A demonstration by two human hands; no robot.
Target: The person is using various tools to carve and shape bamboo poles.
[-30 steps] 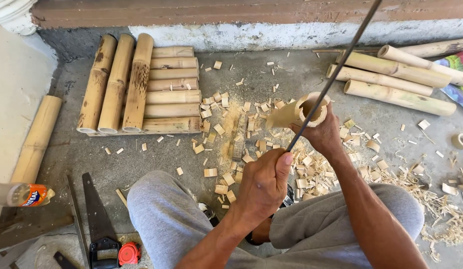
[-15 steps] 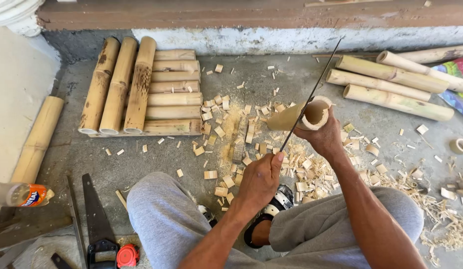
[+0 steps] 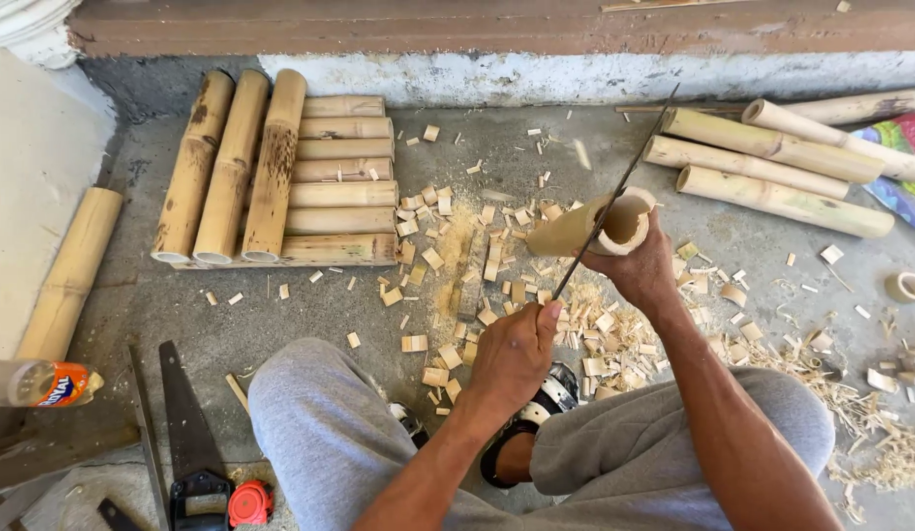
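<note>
Bamboo section (image 3: 580,228), short and hollow, is held off the ground above the scatter of chips, roughly at the centre of the head view, its open end turned toward the camera and to the right. Right hand (image 3: 642,267) is wrapped round that open end from below, fingers closed on the tube wall. Left hand (image 3: 512,356) is clenched in a fist on the lower end of a long thin blade (image 3: 615,194). That blade runs diagonally up and to the right from the fist, crosses the mouth of the bamboo section and appears to bear on its rim; whether it has cut into the wall cannot be told.

Surroundings, same view: concrete floor (image 3: 152,295) is littered with small cut bamboo blocks (image 3: 448,261) and pale sawdust, with curled shavings (image 3: 871,413) to the right. A stack of cut bamboo lengths (image 3: 280,172) lies upper left, three long pieces laid across shorter ones. Further bamboo poles (image 3: 772,162) lie upper right, near the wall base. A single pole (image 3: 74,270) rests at the left edge. A handsaw (image 3: 187,433) lies lower left, with a plastic bottle (image 3: 39,382) just beyond it. The person sits with knees bent, in grey trousers (image 3: 320,433).
</note>
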